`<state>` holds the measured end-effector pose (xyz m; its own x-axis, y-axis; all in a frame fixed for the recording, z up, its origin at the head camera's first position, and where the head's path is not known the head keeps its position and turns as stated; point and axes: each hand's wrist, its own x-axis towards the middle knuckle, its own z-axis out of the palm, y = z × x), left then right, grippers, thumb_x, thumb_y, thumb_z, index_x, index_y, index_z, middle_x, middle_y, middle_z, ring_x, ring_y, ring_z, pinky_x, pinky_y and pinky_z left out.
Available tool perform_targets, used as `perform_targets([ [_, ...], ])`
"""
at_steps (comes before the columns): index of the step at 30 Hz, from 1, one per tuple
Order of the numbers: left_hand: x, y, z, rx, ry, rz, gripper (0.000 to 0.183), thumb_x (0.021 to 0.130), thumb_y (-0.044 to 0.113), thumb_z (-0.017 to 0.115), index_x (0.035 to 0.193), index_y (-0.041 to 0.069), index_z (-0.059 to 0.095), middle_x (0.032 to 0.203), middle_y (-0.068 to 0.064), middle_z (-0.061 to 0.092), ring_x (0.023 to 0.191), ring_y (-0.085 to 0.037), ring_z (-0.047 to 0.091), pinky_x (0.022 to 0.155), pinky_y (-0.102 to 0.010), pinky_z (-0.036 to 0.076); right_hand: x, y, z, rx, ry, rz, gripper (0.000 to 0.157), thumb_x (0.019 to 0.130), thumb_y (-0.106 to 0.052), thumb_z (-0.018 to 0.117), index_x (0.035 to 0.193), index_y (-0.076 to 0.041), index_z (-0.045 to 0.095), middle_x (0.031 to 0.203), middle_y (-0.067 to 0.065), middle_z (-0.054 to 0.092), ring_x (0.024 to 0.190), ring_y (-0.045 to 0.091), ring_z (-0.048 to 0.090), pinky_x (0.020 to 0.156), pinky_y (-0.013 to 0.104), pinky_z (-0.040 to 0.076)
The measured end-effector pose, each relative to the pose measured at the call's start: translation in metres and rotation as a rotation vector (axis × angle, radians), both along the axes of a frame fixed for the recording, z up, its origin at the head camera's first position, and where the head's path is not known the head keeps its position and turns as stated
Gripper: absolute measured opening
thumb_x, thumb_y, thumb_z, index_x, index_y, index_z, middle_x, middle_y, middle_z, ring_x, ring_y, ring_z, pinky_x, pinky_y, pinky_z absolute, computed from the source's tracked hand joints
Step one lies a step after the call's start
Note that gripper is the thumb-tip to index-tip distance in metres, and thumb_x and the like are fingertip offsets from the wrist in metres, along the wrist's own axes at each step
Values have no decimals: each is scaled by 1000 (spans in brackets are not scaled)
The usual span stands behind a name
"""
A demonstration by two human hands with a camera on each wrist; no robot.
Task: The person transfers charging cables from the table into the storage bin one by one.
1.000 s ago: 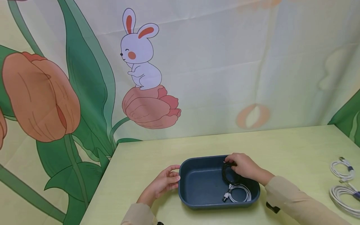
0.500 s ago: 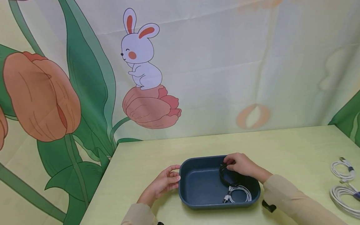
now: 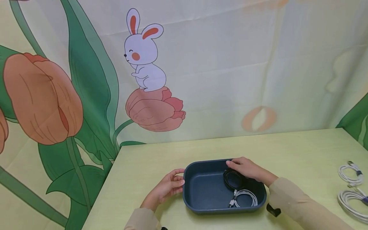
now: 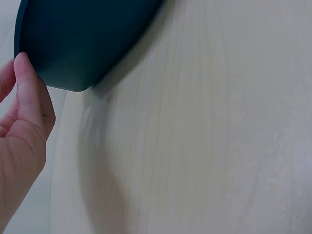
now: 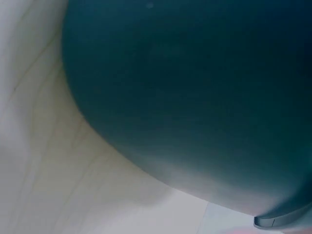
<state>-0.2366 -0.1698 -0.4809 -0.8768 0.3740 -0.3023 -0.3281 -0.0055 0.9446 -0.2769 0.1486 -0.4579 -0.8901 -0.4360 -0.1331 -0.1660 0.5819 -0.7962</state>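
A dark blue oval-cornered bin (image 3: 205, 191) stands on the table; its outer wall (image 4: 83, 34) fills part of the left wrist view. My left hand (image 3: 166, 187) holds the bin's left end, thumb and fingers at the rim. Inside, on the right, lie a coiled black cable (image 3: 227, 182) and, nearer me, a coiled white cable (image 3: 253, 195). Over the back right rim is my right hand (image 3: 248, 167), its thumb extended above the black cable; the other fingers are partly hidden. The right wrist view shows mostly the bin's outside (image 5: 185, 97).
On the table's right side lie two more coiled white cables, a smaller one (image 3: 342, 175) behind and a larger one (image 3: 343, 204) in front. A printed cloth (image 3: 212, 80) hangs behind the table (image 3: 161, 153).
My right hand has moved slightly left and let go of the black cable, which now lies in the bin behind the white one. My left hand has stayed at the bin's end.
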Motion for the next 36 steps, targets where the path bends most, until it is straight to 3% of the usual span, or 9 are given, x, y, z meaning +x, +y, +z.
perform_targets([
  [5,1,0,1,-2,3,2,49,87,5,51,132,4,29,90,1,51,71,-6,56,62,-18,49,2,-1,0,8,-34,-15,56,91,-45,39,116,2,55,113,17,57,106,30,53,89,44,42],
  [12,2,1,2,-7,8,2,50,87,6,52,131,4,30,90,0,50,71,-6,55,62,-17,49,1,-2,0,58,-79,-63,61,89,-53,36,114,-1,56,114,14,57,109,30,51,87,45,42],
  [22,1,1,2,-14,13,-2,50,87,7,53,131,4,30,90,1,50,71,-6,56,63,-17,49,6,-2,9,128,-88,-57,68,88,-55,35,122,3,49,124,20,49,114,34,46,92,48,38],
  [24,1,1,1,-9,14,-5,50,87,6,53,131,4,30,90,1,50,71,-6,56,62,-17,49,6,-1,10,130,-101,-54,68,88,-54,35,123,3,48,124,20,49,112,32,48,90,46,40],
  [26,0,1,0,-4,12,-6,50,87,6,53,131,4,30,90,1,50,71,-6,56,62,-17,49,6,-1,12,120,-124,-50,67,88,-54,35,123,2,48,120,18,51,98,28,54,80,42,45],
  [28,-1,1,-1,3,10,-9,49,87,5,52,131,4,30,90,1,51,70,-5,56,61,-17,49,5,0,13,109,-158,-56,66,88,-55,36,121,0,49,100,15,56,74,22,52,63,36,45],
  [30,-1,1,-1,9,8,-12,49,87,4,51,131,4,30,90,1,51,69,-5,56,61,-17,49,4,1,13,93,-188,-62,66,87,-56,37,122,-2,49,91,11,53,67,19,45,55,31,40],
  [33,-2,1,-2,14,9,-14,48,88,4,50,131,3,29,90,1,51,69,-5,56,60,-17,49,3,4,15,66,-228,-77,68,85,-58,38,124,-3,48,90,12,50,73,21,49,56,32,43],
  [36,-2,1,-1,15,12,-15,48,88,4,50,131,3,29,89,1,51,69,-5,56,60,-17,49,4,6,18,42,-249,-79,71,85,-59,38,126,-1,45,110,18,50,95,29,52,65,40,47],
])
